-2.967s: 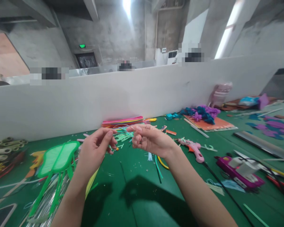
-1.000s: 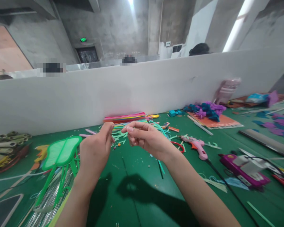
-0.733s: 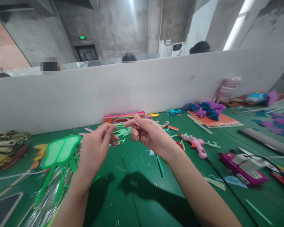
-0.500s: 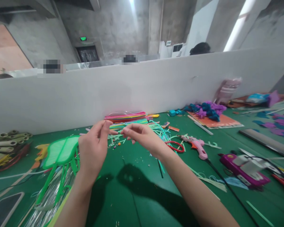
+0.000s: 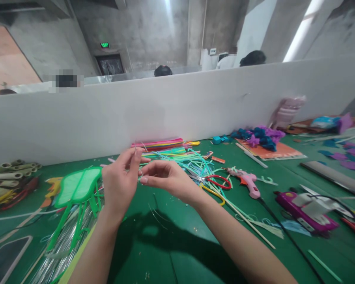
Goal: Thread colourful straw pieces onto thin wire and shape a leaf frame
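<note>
My left hand [image 5: 122, 177] is raised above the green table, thumb and index finger pinched on a thin, pale thread [image 5: 135, 145] whose short end sticks up past the fingertips. Close beside it, my right hand [image 5: 167, 179] pinches the same kind of strand with thumb and fingertips. Fine curved lengths show below the hands against the table; whether they are one piece I cannot tell. Behind the hands lie a bundle of coloured pipe cleaners [image 5: 158, 145] and many loose green strips [image 5: 192, 159]. Scissors [image 5: 215, 182] with red and yellow handles rest by my right wrist.
At right are a pink glue gun [image 5: 245, 181], a purple power strip [image 5: 306, 215] and purple and blue pieces [image 5: 262, 137]. At left lie a green jellyfish-shaped craft [image 5: 78, 187], bamboo tubes [image 5: 13, 173] and a phone [image 5: 8, 260]. A white partition [image 5: 177, 106] stands behind.
My right hand has moved left and slightly down, nearer my left hand, its fingers more bent. The scissors' blades and yellow handle now show more. The curved strand now appears below the hands.
</note>
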### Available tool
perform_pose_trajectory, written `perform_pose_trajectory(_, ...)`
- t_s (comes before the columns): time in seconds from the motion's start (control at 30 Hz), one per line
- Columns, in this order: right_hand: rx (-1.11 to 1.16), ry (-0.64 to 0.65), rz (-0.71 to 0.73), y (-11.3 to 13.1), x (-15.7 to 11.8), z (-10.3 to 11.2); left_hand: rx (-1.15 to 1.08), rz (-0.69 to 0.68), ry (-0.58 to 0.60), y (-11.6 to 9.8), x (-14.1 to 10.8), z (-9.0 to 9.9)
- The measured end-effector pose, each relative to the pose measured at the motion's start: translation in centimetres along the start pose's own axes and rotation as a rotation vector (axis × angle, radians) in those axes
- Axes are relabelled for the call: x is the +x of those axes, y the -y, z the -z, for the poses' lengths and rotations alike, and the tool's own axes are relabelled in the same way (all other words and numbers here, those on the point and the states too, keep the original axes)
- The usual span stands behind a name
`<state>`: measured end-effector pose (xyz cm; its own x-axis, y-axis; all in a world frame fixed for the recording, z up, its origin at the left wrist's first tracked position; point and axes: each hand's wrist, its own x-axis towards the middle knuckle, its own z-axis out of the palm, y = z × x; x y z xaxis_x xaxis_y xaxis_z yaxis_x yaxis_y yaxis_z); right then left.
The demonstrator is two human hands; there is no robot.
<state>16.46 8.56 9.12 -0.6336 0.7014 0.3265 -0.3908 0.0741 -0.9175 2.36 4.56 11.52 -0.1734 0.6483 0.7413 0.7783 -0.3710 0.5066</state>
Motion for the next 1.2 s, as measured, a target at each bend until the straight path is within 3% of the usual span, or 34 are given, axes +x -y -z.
perform_pose_trajectory(0.2,-0.101,-0.045,0.069,0.9,-0.4,-0.5,-0.099,0.074,0.015,-0.3,0.2,0.2)
perform_pose_trajectory(0.33,-0.054,-0.057,0.075,1.1,-0.4,-0.6,-0.352,0.187,0.139,-0.3,0.5,0.3)
perform_pose_trajectory(0.47,-0.077,-0.079,0.072,0.9,-0.2,-0.5,-0.441,0.219,0.208,0.2,0.6,0.3)
perform_pose_trajectory(0.87,-0.168,-0.099,0.024,0.9,-0.4,-0.7,-0.580,0.340,0.116,-0.3,0.6,0.1)
perform_pose_trajectory(0.97,-0.291,-0.146,0.085,1.0,-0.4,-1.0,-0.681,0.374,0.141,0.0,0.6,0.1)
perform_pose_trajectory(1.1,-0.397,-0.235,0.232,1.4,-0.5,-1.3,-0.916,0.433,0.295,0.3,0.7,0.3)
perform_pose_trajectory(1.2,-0.544,-0.303,0.338,1.3,-0.5,-1.3,-0.934,0.422,0.316,0.5,0.7,0.2)
